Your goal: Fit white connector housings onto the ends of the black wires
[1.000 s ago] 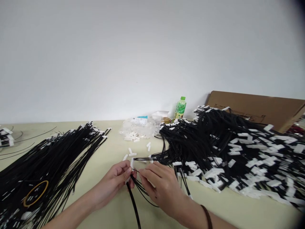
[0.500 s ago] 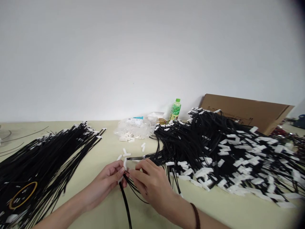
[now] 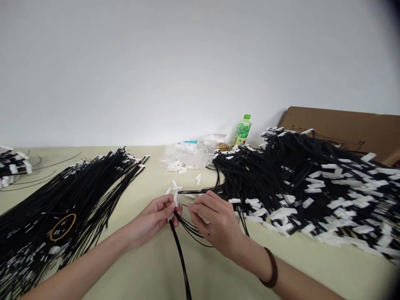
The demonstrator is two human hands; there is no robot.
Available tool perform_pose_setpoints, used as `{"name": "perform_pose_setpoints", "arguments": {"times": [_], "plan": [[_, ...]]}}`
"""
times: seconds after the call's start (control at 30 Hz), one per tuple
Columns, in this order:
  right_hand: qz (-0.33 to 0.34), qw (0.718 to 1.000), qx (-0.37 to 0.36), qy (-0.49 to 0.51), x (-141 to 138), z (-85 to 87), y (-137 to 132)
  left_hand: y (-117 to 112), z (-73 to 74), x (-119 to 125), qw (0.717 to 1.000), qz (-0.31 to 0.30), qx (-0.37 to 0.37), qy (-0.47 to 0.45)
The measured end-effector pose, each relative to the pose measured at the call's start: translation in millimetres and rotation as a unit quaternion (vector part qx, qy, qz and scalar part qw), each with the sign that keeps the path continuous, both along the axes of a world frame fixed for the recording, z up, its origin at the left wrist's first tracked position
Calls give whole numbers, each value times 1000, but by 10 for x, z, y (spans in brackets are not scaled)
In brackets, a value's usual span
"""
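Left hand (image 3: 158,216) and right hand (image 3: 218,221) occupied, cable heaps on both sides

The pale table (image 3: 140,277) runs back to a plain, light wall (image 3: 187,75). Left of the hands lies a left heap (image 3: 84,183) of black cables, with a yellow ring (image 3: 75,220) on it; to their right lies a larger, white-ended right heap (image 3: 265,166), a cardboard box (image 3: 337,127) behind. Beyond the hands, near the back edge, are a plastic bag (image 3: 187,156) and a green-capped bottle (image 3: 242,132).

Table surface shows between left heap and left hand, and on the near side of both hands; the right heap reaches close to the right hand.

The left hand is closed in a pinch on a white connector (image 3: 176,198) and black cable bundle (image 3: 180,254). The right hand, thumb and fingertips together, grips a thin dark wire (image 3: 185,205) just beside it.

Against half a second ago, the two hands' fingertips stand slightly farther apart.
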State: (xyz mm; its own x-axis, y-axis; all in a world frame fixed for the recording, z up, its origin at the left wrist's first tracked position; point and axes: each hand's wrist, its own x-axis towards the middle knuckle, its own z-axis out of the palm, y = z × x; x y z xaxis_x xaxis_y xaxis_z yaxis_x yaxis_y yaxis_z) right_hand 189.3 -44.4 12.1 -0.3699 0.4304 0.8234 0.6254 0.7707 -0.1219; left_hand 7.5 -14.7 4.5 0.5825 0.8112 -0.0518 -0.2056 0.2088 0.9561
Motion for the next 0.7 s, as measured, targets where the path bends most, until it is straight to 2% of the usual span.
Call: {"name": "perform_pose_setpoints", "arguments": {"times": [0.4, 0.7], "plan": [[43, 999, 11, 16, 24, -7, 18, -4, -26, -14, 1000, -15, 4, 7], [30, 999, 5, 21, 16, -10, -9, -3, -24, -9, 1000, -9, 4, 11]]}}
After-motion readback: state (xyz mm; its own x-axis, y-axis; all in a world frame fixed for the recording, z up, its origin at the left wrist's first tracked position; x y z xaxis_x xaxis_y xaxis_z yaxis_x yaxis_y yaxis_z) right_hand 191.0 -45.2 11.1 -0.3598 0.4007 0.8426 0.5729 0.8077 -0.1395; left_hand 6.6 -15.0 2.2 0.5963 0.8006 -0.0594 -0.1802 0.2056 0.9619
